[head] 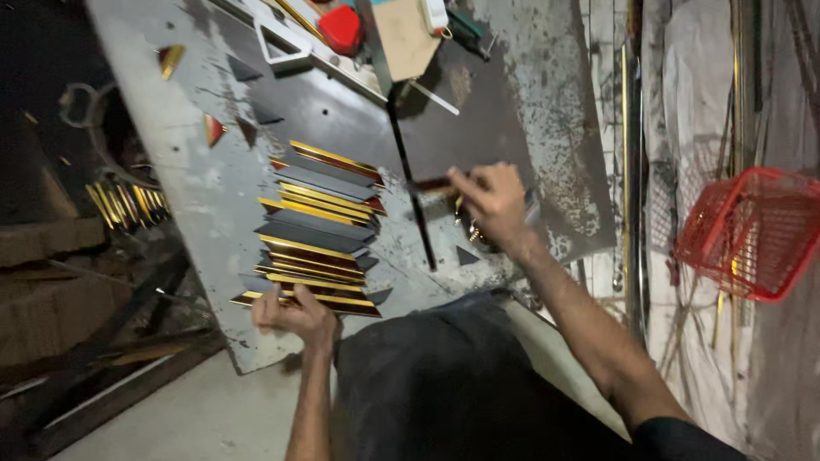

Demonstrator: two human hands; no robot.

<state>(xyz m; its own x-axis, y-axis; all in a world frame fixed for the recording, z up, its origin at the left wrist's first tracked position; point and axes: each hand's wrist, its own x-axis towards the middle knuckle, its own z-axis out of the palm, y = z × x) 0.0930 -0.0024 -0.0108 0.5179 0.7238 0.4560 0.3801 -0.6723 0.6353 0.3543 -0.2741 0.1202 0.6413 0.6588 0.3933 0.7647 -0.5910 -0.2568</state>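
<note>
Both hands work at the near part of a grey, scuffed desk point(213, 205). The left hand point(295, 313) lies at the near edge, fingers curled and pressing on the nearest strip of a stack of gold-edged dark strips point(318, 230), each cut with slanted ends. The right hand point(491, 205) is raised just right of the stack, thumb and fingers pinched on one dark strip point(431, 183) that points back toward the pile.

A thin black bar point(410, 183) runs from the far clutter toward the near edge, passing between the stack and the right hand. Small triangular offcuts point(213, 128) lie scattered toward the desk's left edge, well apart from the stack, with bare grey surface between them. A darker patch of the top spreads to the right of the bar.

At the far edge sit a red block-shaped thing point(342, 28), a tan board point(403, 38) and a pale metal frame point(286, 43), crowded together. Beyond the desk's right edge a red wire basket point(752, 230) hangs against a wall. Left of the desk, more gold strips point(128, 203) stand bundled in shadow.
</note>
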